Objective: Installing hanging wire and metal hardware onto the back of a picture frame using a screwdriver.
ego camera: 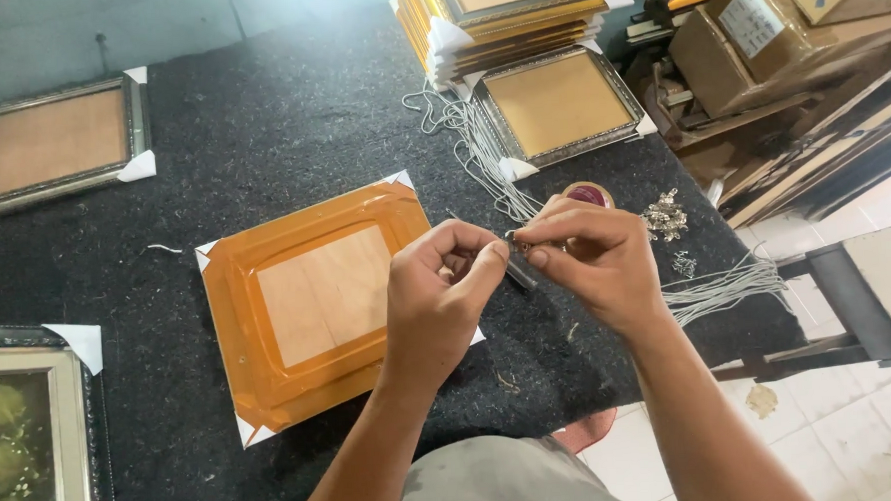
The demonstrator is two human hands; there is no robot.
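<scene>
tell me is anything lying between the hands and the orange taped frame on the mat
Nothing visible does. The left hand and right hand pinch a small metal piece just above the right edge of the orange taped frame. The white strings and the hardware pile lie off to the right.

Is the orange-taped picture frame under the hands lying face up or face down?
Face down: the orange-taped picture frame shows its plain brown backing board, edged with orange tape, flat on the dark felt table.

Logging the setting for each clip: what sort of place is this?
Most likely a small picture-framing workshop. A taped frame back lies face down on a dark felt-covered bench, a stack of gilt frames stands behind, and white hanging cords and small metal fittings lie near both hands.
</scene>
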